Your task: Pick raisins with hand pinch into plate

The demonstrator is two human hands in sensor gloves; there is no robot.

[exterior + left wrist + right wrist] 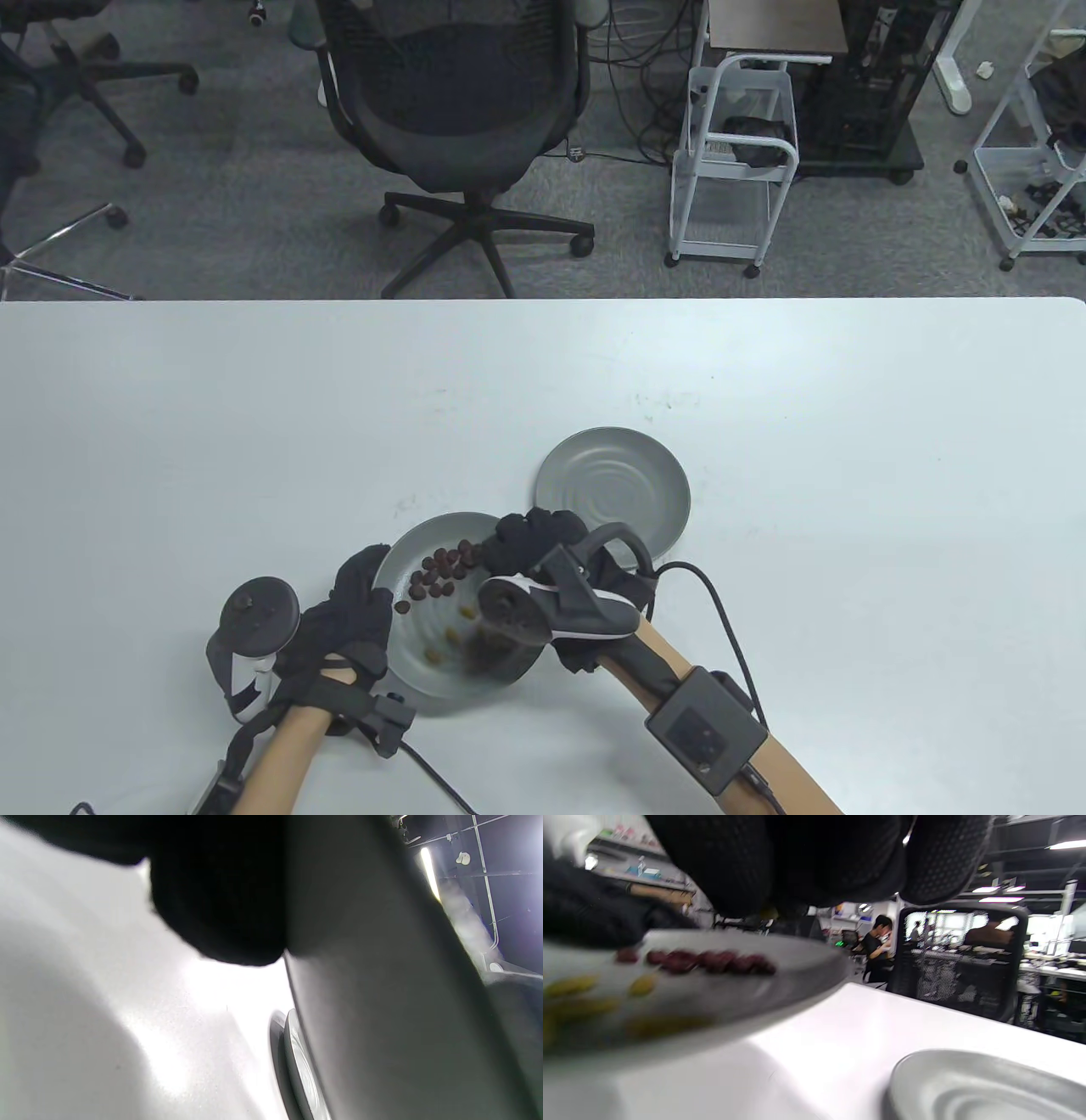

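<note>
Grey metal shows twice on the white table [254, 424]: a plate of raisins [441, 679] near the front edge and an empty plate [624, 475] just beyond it to the right, their rims close together. The near plate looks tipped, its underside filling the left wrist view and its far rim raised off the table in the right wrist view. The left hand [348, 620] grips this plate at its left rim, gloved fingers curled over the edge. Dark raisins [441, 573] cluster in the upper part of the dish, and a few yellowish raisins [450, 637] lie lower down towards the near side. The right hand [543, 543] hangs over the plate's right rim, fingers [721, 861] bunched downward above the dark cluster; whether they pinch a raisin I cannot tell, since the tips are hidden. An office chair [458, 93] stands on the carpet behind the table.
</note>
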